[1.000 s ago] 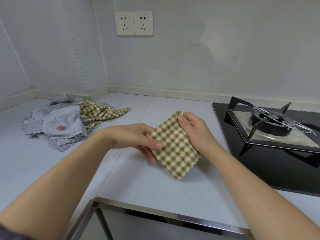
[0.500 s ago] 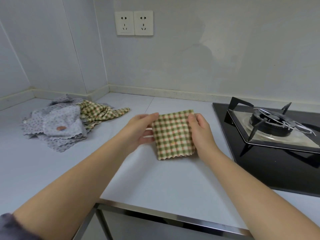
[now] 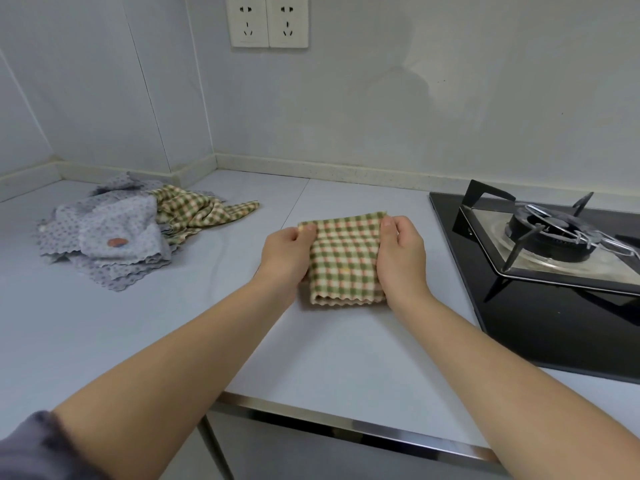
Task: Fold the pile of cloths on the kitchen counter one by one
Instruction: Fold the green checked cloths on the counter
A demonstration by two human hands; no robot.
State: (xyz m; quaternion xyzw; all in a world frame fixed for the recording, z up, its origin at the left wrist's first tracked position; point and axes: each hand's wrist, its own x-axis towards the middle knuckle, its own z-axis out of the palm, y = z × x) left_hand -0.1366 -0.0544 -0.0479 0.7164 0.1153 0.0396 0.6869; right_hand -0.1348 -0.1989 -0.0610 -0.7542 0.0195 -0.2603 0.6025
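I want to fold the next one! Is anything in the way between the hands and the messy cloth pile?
Nothing visible: bare counter lies between the left hand and the pile. Both hands, the right hand too, hold the folded checked cloth.

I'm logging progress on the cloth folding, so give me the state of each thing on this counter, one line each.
Checked cloth: folded into a small square, held at both sides.
Left hand: gripping the cloth's left edge.
Right hand: gripping its right edge.
Pile of cloths: crumpled, unfolded.
Gas burner: no flame visible.
Wall sockets: nothing plugged in.
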